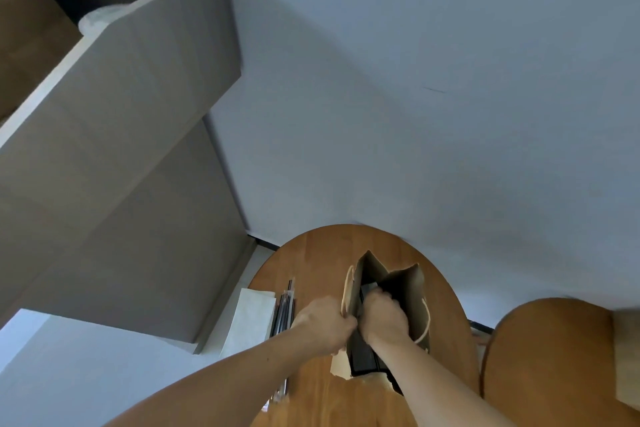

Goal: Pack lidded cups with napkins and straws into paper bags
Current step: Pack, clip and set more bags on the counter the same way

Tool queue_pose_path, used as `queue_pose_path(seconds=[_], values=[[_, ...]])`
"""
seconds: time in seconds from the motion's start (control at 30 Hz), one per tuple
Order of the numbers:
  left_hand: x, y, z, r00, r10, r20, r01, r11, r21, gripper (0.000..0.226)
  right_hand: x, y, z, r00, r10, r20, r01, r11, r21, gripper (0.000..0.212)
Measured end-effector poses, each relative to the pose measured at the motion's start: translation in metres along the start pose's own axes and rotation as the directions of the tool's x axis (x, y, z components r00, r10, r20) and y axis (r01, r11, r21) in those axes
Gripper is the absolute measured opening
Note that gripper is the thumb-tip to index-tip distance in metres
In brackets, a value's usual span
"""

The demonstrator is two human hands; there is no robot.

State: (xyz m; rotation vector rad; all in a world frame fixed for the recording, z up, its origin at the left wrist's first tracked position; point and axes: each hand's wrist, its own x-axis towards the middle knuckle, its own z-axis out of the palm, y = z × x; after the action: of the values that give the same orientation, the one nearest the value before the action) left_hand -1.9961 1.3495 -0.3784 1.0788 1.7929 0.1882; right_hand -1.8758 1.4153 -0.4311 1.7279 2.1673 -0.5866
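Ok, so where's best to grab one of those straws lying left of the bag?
Pinch one across its thin shaft near the far end, from above. The straws lie flat on the table pointing away from you, napkins on their left, the bag on their right, so side access looks cramped.

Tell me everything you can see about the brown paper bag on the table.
The paper bag looks like brown kraft paper, with creased side folds and pale cord handles. It stands with its mouth open on the round wooden table. The left hand grips its left rim. The right hand reaches into the mouth with fingers curled, and what it holds is hidden. A dark object shows inside, too shadowed to identify.
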Motion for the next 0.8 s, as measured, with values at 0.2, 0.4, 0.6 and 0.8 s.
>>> queue_pose_path(seconds=[0.2,0.4,0.6,0.8], values=[[0.011,0.001,0.005,0.998,0.067,-0.002,-0.067,0.997,0.033,0.027,-0.026,0.017,-0.068,0.943,-0.199,-0.266,0.172,0.978,-0.121,0.035],[0.008,0.005,0.024,0.988,0.149,0.038,-0.145,0.986,-0.087,0.067,-0.034,0.064,-0.088,0.98,0.175,0.095,-0.197,0.784,0.588,0.049],[-0.001,0.021,0.046,0.969,0.199,0.145,-0.168,0.965,-0.201,0.072,-0.045,0.062,-0.065,0.95,0.053,0.309,-0.291,0.519,0.804,0.056],[-0.003,0.028,0.062,0.967,0.194,0.165,-0.165,0.971,-0.176,0.067,-0.052,0.052,-0.059,0.961,-0.025,0.274,-0.248,0.35,0.903,0.054]])
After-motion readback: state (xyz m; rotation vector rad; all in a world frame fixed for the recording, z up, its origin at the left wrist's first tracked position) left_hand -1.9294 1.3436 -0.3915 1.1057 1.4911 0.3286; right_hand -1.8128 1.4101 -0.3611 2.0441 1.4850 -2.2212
